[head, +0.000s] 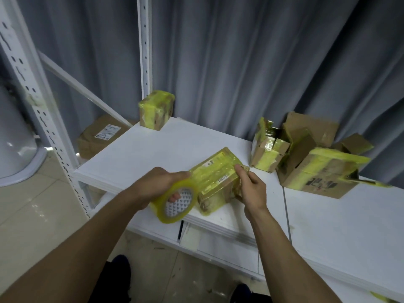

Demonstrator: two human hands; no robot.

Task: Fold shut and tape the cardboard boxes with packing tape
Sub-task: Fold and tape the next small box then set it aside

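A small cardboard box (215, 180) wrapped in yellowish packing tape lies near the front edge of the white shelf board (142, 149). My left hand (157, 184) grips a roll of yellow packing tape (175, 202) just left of the box, fingers through its core. My right hand (249, 186) pinches the tape at the box's right end.
A taped small box (156, 110) stands at the back left of the board. Several taped and open cardboard boxes (317, 162) pile at the back right. A white rack post (43, 119) rises on the left, with a box (98, 136) behind it. Grey curtain backs the shelf.
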